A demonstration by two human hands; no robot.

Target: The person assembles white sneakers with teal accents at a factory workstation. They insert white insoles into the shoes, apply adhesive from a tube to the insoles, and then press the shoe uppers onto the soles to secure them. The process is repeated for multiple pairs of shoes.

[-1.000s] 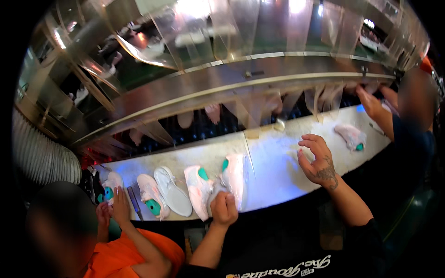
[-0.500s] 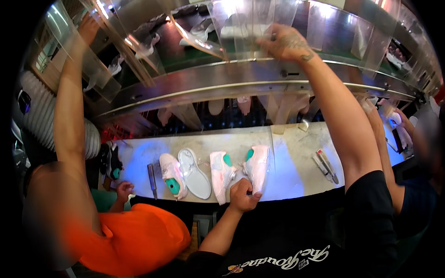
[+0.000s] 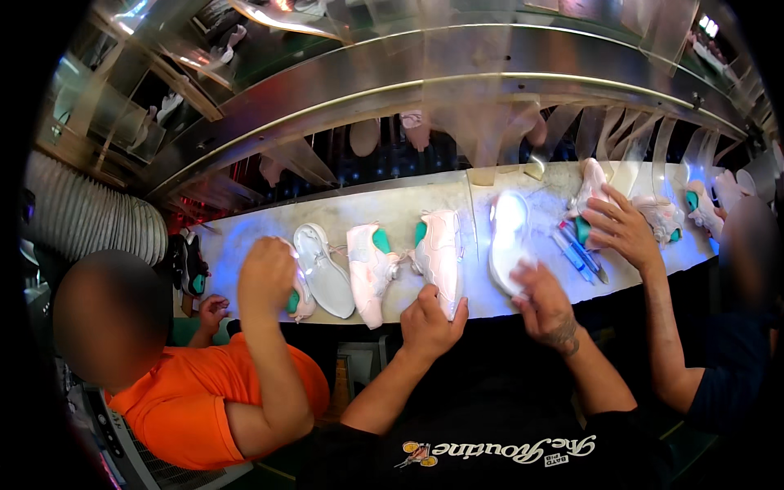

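Note:
My left hand (image 3: 433, 322) grips the near end of a pale pink shoe upper (image 3: 443, 257) with a green insert in its opening, fingers on one side and thumb on the other. A matching pink upper (image 3: 371, 282) lies just left of it. My right hand (image 3: 547, 310), tattooed at the wrist, is at the near end of a white shoe sole (image 3: 508, 237) that shines brightly on the bench. Its fingers are smeared by motion, so whether they grip the sole is unclear. Left of the pink pair lies a grey-white sole (image 3: 322, 273).
A person in an orange shirt (image 3: 196, 400) has a hand at another pink shoe on the left. Pens (image 3: 578, 253) lie right of the white sole. Further right, a co-worker's hand (image 3: 625, 220) touches a pink shoe. A metal conveyor frame (image 3: 367, 94) with hanging clear strips runs behind the bench (image 3: 237, 237).
My right hand has come down from the conveyor to the bench, where the white sole now lies. The orange-shirted person's raised arm has lowered to a pink shoe. My left hand keeps its grip.

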